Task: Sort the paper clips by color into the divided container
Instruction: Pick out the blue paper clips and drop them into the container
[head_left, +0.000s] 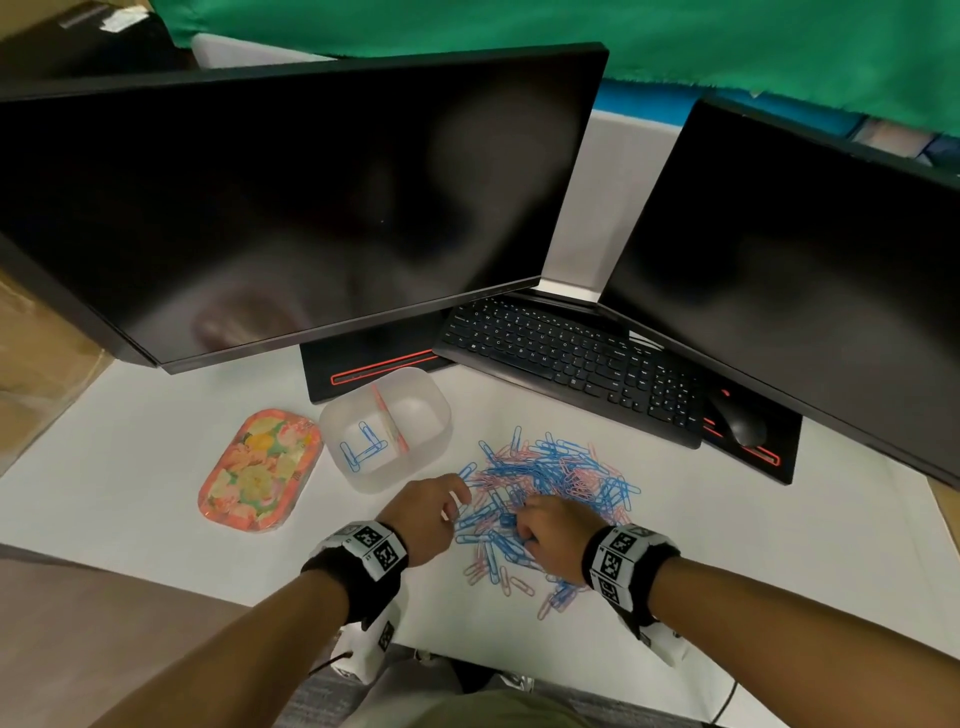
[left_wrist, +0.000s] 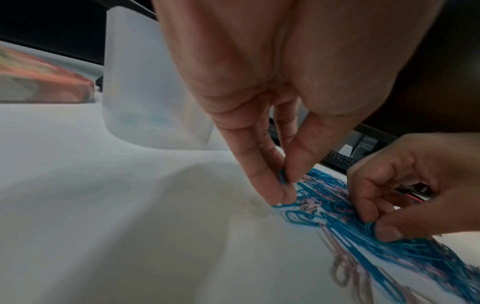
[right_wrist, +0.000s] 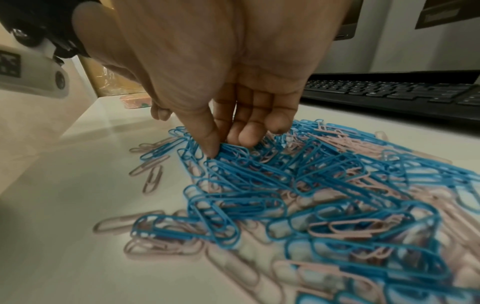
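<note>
A mixed pile of blue and pink paper clips (head_left: 550, 483) lies on the white desk. The translucent divided container (head_left: 434, 415) stands to the pile's left, with a few blue clips (head_left: 363, 447) in its left compartment. My left hand (left_wrist: 285, 181) is at the pile's left edge and pinches a blue clip (left_wrist: 281, 176) between thumb and forefinger. My right hand (right_wrist: 223, 148) is over the pile's near side, its thumb and fingers pinching blue clips (right_wrist: 233, 150) that still lie on the heap. In the head view both hands (head_left: 457, 501) (head_left: 519, 525) sit close together.
A floral lid (head_left: 260, 470) lies left of the container. A black keyboard (head_left: 566, 358) and mouse (head_left: 743, 423) lie behind the pile, under two dark monitors (head_left: 291, 208). Bare white desk stretches in front of the lid and container.
</note>
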